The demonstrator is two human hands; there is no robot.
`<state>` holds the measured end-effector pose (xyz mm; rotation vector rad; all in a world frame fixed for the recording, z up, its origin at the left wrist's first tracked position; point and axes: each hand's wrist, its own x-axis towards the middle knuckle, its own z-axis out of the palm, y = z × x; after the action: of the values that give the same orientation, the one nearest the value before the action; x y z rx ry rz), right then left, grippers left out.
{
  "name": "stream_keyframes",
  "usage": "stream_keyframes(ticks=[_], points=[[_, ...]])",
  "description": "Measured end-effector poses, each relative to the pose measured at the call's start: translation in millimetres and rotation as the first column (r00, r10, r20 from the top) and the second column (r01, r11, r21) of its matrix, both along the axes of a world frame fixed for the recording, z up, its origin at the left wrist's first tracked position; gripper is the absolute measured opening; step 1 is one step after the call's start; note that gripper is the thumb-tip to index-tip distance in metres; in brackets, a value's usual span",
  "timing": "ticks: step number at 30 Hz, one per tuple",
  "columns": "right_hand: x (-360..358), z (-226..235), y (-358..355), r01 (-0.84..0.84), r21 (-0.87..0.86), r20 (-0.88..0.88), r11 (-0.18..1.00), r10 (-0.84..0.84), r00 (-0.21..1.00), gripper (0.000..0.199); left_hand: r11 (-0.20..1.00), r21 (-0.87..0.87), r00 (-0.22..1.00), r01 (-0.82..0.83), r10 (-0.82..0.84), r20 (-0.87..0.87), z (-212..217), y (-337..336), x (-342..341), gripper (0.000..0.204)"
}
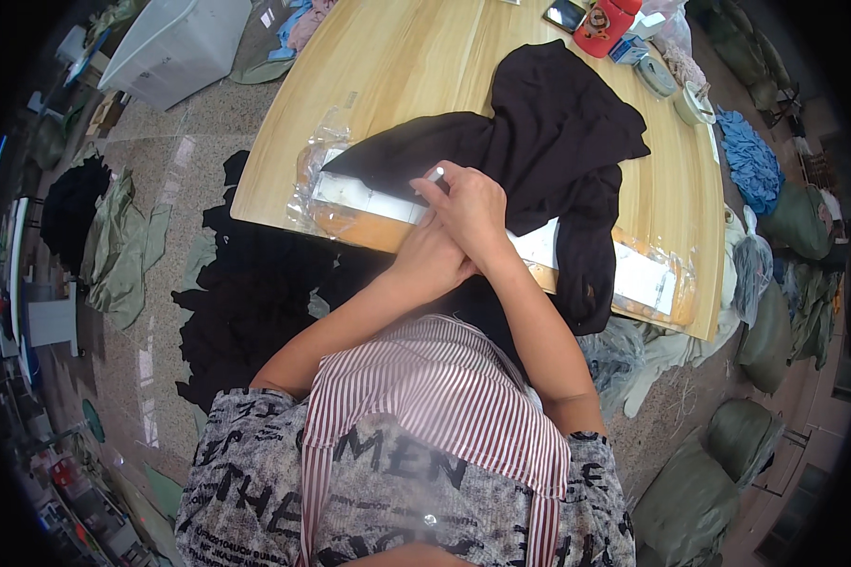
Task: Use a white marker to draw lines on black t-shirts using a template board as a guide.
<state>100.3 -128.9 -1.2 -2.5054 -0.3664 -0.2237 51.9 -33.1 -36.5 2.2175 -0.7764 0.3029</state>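
A black garment [562, 132] lies loosely spread over the wooden table, one sleeve-like part reaching left and another hanging over the near edge. At its near side my right hand [474, 206] is closed round a short white rod-shaped thing [436, 175]; only its end shows, so its kind is unclear. My left hand [430, 257] touches the right one from below, just off the table's edge. Its fingers are mostly hidden under the right hand.
White strips [645, 278] are taped along the near edge of the table [397, 66]. A phone [564, 14], a red container [605, 26] and a tape roll [656, 76] sit far right. Dark cloth [246, 312] heaps at left; a white bin [170, 52] stands beyond.
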Motion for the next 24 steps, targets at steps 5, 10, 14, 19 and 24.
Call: stream_keyframes(ticks=[5,10,14,19,24], points=[[-8,-3,-37,0.229,0.908,-0.219,0.35,-0.07,0.973,0.02,0.963,0.27,0.993,0.018,0.014,-0.117,27,-6,39,0.05],[-45,-8,-92,0.42,0.855,-0.419,0.305,-0.072,0.905,0.021,0.843,0.537,0.954,0.028,0.138,-0.266,42,-22,96,0.042],[-35,-12,-127,0.316,0.803,-0.284,0.505,-0.142,0.948,0.022,0.877,0.392,0.945,-0.278,0.323,-0.055,86,-2,147,0.029],[-10,-8,-125,0.081,0.359,0.388,0.93,-0.228,0.893,0.015,0.592,-0.342,0.543,-0.729,0.806,0.237,127,220,206,0.028],[-33,1,-107,0.036,0.692,0.126,0.721,-0.17,0.977,0.011,-0.099,-0.236,-0.107,-0.967,0.994,0.022,-16,418,24,0.042]])
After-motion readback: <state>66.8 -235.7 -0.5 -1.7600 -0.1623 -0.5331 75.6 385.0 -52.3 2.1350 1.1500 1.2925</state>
